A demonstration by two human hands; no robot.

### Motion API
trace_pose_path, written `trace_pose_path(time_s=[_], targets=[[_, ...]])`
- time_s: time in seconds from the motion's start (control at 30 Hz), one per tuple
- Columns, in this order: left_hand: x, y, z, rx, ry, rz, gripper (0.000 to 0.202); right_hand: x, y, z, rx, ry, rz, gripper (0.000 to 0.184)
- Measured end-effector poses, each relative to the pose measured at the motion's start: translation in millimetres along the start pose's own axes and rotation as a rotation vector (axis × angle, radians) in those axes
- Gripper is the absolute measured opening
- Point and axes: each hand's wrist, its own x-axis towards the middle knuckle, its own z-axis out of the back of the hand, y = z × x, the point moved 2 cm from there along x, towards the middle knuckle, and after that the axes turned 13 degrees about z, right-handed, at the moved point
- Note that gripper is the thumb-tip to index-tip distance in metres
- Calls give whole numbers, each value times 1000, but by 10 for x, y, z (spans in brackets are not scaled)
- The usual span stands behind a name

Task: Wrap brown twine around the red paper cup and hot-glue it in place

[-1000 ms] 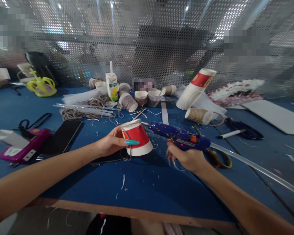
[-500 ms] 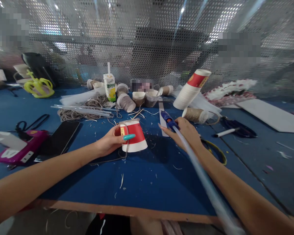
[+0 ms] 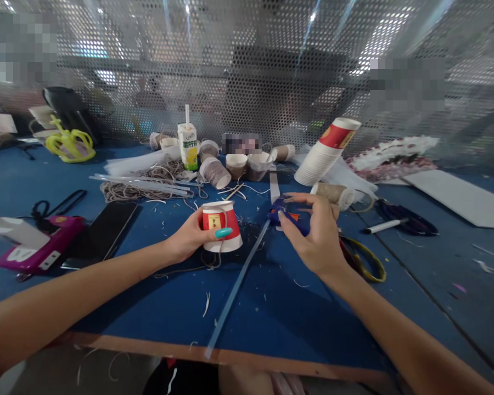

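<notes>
My left hand point(image 3: 189, 238) is closed around an upside-down paper cup point(image 3: 231, 237), red and white with a yellow label. Its thumb, with a long turquoise nail, presses a thin grey-brown cord point(image 3: 225, 214) against the cup's side, and more cord trails on the table. To the right, my right hand point(image 3: 315, 233) has its fingers spread over a blue glue gun point(image 3: 274, 212), thumb at the gun's body. The gun lies low at the table surface, partly hidden by the hand. From its back a long clear glue stick point(image 3: 239, 282) runs toward the table's front edge.
Behind the cup lie a cord heap point(image 3: 135, 189), a drink carton point(image 3: 188, 147) and several cord-wrapped cups. A leaning cup stack point(image 3: 316, 162) and scissors point(image 3: 422, 219) are on the right. A phone point(image 3: 102, 233) and purple power strip point(image 3: 41, 249) lie left.
The glue gun has come down and turned, so its stick now points to the lower left instead of the lower right. My right hand's fingers have spread. The cup has turned slightly, showing more label.
</notes>
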Motion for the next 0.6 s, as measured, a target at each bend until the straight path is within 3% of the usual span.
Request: trace_pose_path(time_s=[0.07,0.13,0.2,0.33,0.43,0.6], targets=[[13,25,17,18,4,-27,67,-58,201,-26,375,60,-38,21],[20,44,33,28,4,-56,67,-127,346,-100,630,196,-162,22],[17,56,40,38,2,-88,66,-187,416,-178,711,267,-252,27],[-9,66,18,48,16,-184,65,-266,356,-307,775,255,-493,32],[-30,67,-5,30,8,-257,68,-286,334,-359,989,267,-665,35],[-66,33,-44,4,-46,-267,72,-265,527,-342,1426,416,-676,40]])
